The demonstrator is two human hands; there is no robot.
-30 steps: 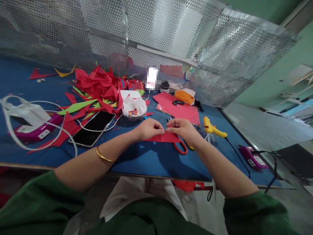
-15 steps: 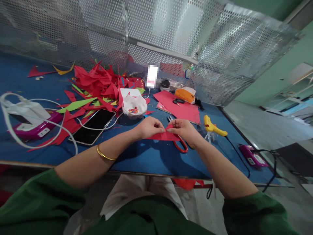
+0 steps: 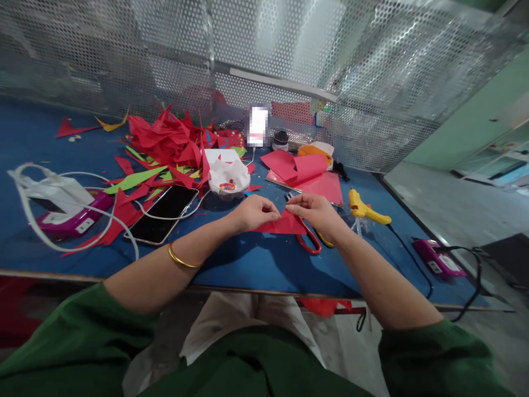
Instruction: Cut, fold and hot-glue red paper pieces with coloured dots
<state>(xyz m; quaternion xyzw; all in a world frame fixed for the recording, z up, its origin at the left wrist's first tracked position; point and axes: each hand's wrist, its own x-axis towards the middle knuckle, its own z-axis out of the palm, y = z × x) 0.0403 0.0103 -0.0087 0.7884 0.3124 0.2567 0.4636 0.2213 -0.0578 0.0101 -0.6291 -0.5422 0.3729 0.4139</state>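
A small piece of red paper [image 3: 285,223] is held up over the blue table's front part. My left hand [image 3: 257,213] pinches it on its left side, thumb and fingers together. At its upper right is my right hand [image 3: 313,209], fingers closed on the paper's edge. Partly beneath the right hand lie red-handled scissors [image 3: 311,243], their blades pointing away from me. A white bowl-like holder [image 3: 229,177] with small colourful bits inside stands just beyond the left hand.
Red and green paper scraps [image 3: 165,135] are heaped at back left, near a dark-screened phone [image 3: 163,216]. White cables loop over a purple power strip [image 3: 70,218]. Red sheets [image 3: 320,179] lie behind my right hand; a yellow glue gun [image 3: 366,209] is to the right.
The top red sheet at the back has curled up over the orange item. My right hand has shifted slightly up from the red paper piece, and the whole view has moved a little.
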